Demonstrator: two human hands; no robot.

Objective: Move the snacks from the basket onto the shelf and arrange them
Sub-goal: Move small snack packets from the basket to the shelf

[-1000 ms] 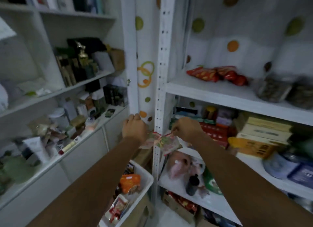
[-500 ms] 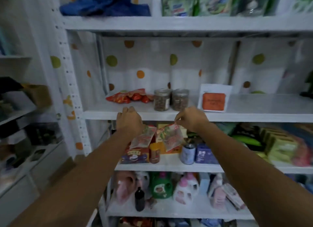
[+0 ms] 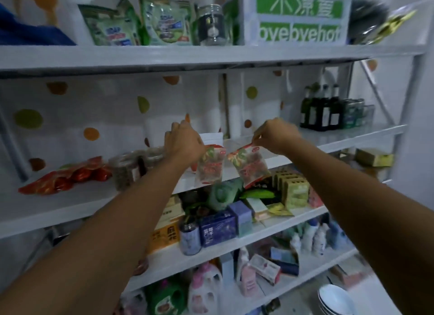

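- Left hand (image 3: 185, 143): raised to the shelf (image 3: 70, 204), fingers curled, pinching the top edge of the left packet (image 3: 209, 167). The packet hangs straight down under the knuckles.
- Right hand (image 3: 274, 136): same height, thumb and fingers pinching the top corner of the right packet (image 3: 250, 166). The packet hangs tilted, below and a little left of the hand.
- Both packets are clear film with red and green print. They hang side by side between the two hands, with a narrow gap between them.
- Their lower ends hang in front of the shelf's front lip. Motion blur here, so I cannot tell if either touches the board.
- Left of the left hand, on the same shelf: two jars (image 3: 126, 171) with dark contents, just beside the forearm.
- Farther left: red bags (image 3: 63, 178) lying flat.
- Behind the left hand: a white pouch (image 3: 212, 138) standing near the dotted back wall.
- Right of the right hand and farther back: a row of dark bottles (image 3: 321, 110), well apart from the packets.
- Below both hands: boxes (image 3: 293, 192) and a can (image 3: 189, 238) crowded on the next shelf down.
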